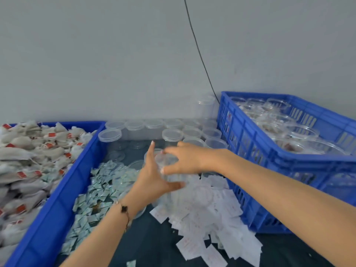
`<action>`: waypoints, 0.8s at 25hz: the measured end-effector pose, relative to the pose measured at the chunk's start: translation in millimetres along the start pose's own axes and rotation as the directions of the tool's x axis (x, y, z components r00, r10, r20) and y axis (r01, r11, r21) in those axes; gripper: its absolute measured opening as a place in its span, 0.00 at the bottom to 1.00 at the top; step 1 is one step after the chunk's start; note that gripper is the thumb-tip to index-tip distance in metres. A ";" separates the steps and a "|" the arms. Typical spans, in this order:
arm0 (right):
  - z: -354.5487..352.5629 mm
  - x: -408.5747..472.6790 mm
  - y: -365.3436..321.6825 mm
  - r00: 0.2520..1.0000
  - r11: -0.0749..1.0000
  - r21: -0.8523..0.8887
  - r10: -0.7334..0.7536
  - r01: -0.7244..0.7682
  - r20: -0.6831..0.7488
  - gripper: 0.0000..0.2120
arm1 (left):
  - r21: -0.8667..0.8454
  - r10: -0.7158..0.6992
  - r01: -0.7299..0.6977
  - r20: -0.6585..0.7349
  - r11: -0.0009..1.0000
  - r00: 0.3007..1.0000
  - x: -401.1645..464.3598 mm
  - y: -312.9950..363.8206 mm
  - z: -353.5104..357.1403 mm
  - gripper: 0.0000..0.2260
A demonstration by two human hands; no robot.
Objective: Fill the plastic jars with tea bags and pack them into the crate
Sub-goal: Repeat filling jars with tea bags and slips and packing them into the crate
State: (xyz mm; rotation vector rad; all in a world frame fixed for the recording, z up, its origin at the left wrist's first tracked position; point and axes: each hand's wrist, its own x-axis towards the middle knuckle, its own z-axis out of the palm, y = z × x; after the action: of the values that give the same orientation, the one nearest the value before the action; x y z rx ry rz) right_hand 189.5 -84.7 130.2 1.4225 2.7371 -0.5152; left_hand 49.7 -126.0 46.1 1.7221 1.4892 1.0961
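A clear plastic jar (169, 182) stands upright at the table's middle, blurred by motion. My left hand (154, 176) holds its side, thumb across the front and fingers up along the left wall. My right hand (185, 158) reaches over the jar's mouth and its fingers curl round a clear lid (163, 158) at the rim. Tea bags (28, 160) with red tags fill the blue tray (57, 199) on the left. The blue slotted crate (273, 151) on the right holds several filled jars (289, 128).
Several empty clear jars (173, 134) stand in rows against the grey wall. Small greenish sachets (100, 187) lie heaped left of the held jar, white paper slips (212, 218) right of it. A black cable (202, 60) hangs down the wall.
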 end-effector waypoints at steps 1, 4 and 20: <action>14.9 -6.0 -6.9 0.999 0.999 0.031 -0.029 0.028 0.039 0.30 | -0.025 -0.017 0.017 -0.014 1.000 1.000 -16.7 -10.9 3.6 0.65; 54.1 -18.2 -22.1 0.992 0.997 0.027 -0.081 0.079 0.101 0.33 | -0.108 -0.136 0.128 -0.072 0.986 0.988 -62.8 -37.1 10.5 0.66; 97.8 -21.6 -43.3 0.943 0.945 -0.145 -0.310 0.292 -0.122 0.35 | -0.167 -0.095 0.069 -0.150 0.984 0.984 -109.5 -79.5 -1.3 0.56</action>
State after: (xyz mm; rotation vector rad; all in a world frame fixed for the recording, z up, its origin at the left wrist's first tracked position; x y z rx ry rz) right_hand 154.2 -153.7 53.4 1.0559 3.0606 -0.2465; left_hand 7.4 -218.7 -43.0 1.4798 1.5070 1.2969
